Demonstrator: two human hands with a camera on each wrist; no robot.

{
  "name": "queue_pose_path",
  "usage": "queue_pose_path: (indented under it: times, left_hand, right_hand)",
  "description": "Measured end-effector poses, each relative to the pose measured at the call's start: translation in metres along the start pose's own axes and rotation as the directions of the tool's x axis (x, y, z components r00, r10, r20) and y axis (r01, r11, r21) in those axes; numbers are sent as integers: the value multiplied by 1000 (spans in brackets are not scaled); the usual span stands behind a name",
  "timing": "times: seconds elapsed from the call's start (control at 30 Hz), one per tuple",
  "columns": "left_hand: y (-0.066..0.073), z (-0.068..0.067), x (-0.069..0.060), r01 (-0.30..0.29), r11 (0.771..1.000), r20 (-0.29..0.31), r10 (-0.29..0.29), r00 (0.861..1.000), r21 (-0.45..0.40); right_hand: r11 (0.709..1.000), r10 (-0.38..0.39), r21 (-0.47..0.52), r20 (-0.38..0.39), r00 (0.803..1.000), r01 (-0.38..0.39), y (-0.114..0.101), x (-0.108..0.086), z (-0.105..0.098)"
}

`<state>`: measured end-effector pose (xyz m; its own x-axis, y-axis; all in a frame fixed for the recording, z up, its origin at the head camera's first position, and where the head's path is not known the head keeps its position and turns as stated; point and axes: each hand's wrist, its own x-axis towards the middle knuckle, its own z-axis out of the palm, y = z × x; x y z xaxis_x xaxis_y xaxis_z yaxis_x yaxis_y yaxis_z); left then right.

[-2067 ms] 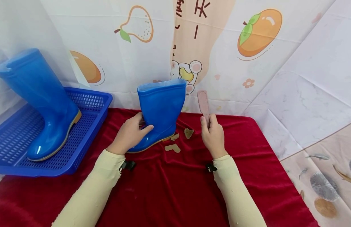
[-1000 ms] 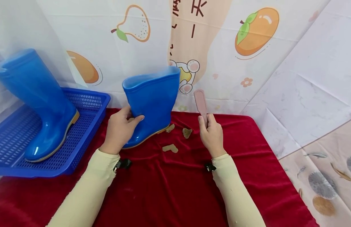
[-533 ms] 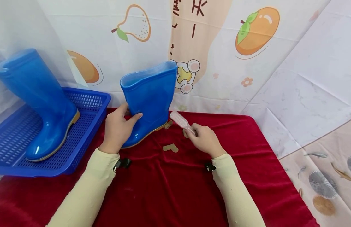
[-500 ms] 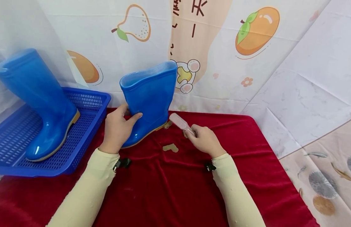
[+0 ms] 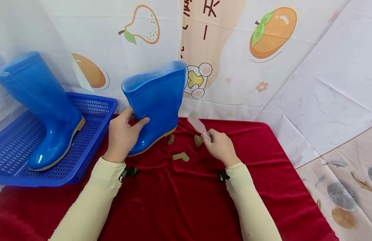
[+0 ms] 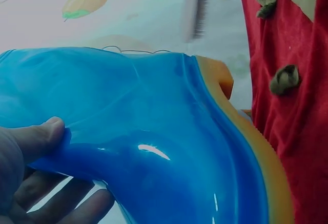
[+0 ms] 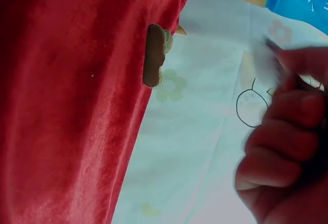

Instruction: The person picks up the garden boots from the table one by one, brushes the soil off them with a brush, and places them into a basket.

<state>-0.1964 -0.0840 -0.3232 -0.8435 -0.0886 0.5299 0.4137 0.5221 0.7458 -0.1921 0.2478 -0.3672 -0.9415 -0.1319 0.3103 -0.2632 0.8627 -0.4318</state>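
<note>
My left hand (image 5: 122, 135) grips a blue rain boot (image 5: 159, 97) at the ankle, thumb on the near side and fingers behind. The boot's opening faces up, and its tan sole (image 6: 266, 172) shows along the edge in the left wrist view. My right hand (image 5: 220, 145) holds a pink brush (image 5: 198, 126) by its handle, fingers curled round it. The brush head points toward the boot's heel, apart from it; bristles (image 6: 202, 8) show in the left wrist view. Brown scraps lie on the red cloth: one below the heel (image 5: 171, 139), one by the brush (image 5: 198, 140), one nearer (image 5: 181, 156).
A blue perforated basket (image 5: 95, 134) stands at the left with a second blue boot (image 5: 50, 110) in it. Red cloth (image 5: 174, 204) covers the table, with its far edge against a printed white curtain (image 5: 234, 73). Patterned fabric (image 5: 342, 187) lies beyond the right edge.
The boot has shifted left and up in my left hand, uncovering the scrap by its heel. My right hand has swung the brush from upright down toward the boot, then slightly back right.
</note>
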Motion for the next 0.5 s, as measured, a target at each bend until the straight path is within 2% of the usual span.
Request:
queue_pose_path:
  times: [0.1,0.2,0.33,0.5]
  left_hand:
    - [3,-2,0,-32,999,-61,31,998,-22]
    - [5,-4,0,-58,997,-130,51,990,-48]
    - [13,-11,0,-46,998,-207,34,978,-52]
    - [25,-29,4,-57,997,-291,42,956,-45]
  right_hand:
    - [999,15,53,-139,990,-8,0,0,-3]
    - [996,11,93,-219,976,10,0,0,-4]
    - [993,-1,118,-250,968,32,1,1,-7]
    - [991,-9,129,-272,962,45,1,1,-11]
